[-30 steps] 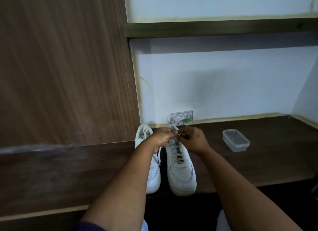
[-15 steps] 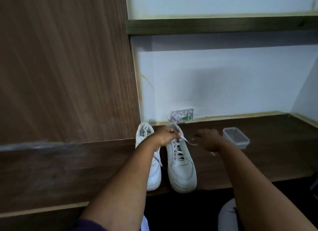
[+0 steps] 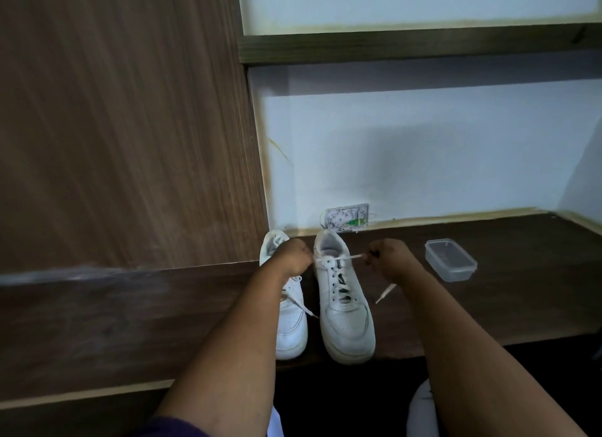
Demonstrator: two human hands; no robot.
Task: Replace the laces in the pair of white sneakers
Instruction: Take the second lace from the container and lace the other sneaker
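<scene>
Sneakers: you are working the right sneaker (image 3: 345, 306) on the dark ledge (image 3: 488, 306); its mate (image 3: 290, 325) is standing just beside it.
Hands: your left hand (image 3: 293, 257) and right hand (image 3: 389, 260) are each pinching an end of the lace (image 3: 338, 259), stretching it across the top eyelets.
Risk: you are probably tightening; uneven pulling could leave one end short or drag the shoe off the edge.

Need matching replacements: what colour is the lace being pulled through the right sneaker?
White, like the lace itself shows in the head view.

White sneakers (image 3: 345, 309), dark woodgrain shelf (image 3: 488, 299)
</scene>
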